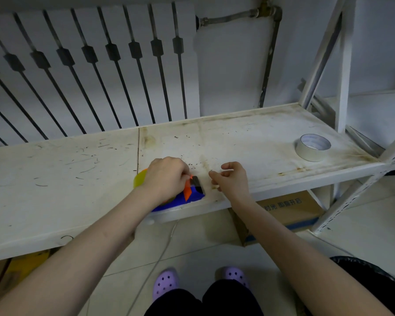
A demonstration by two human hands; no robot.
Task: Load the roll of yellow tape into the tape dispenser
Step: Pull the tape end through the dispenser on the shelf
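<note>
A blue tape dispenser (187, 198) with an orange flap lies at the front edge of the white shelf (78, 190). The roll of yellow tape (139, 180) sits in it, mostly hidden under my left hand (165, 176), which presses down on the dispenser and roll. My right hand (232, 180) hovers just right of the dispenser. Its thumb and forefinger are pinched on what looks like the thin, pale tape end, drawn out to the right.
A silver-white tape roll (312, 147) stands at the shelf's right end near the rack upright (342, 87). A radiator (89, 65) is behind. A cardboard box (287, 213) sits under the shelf, a black bin (374, 283) at lower right.
</note>
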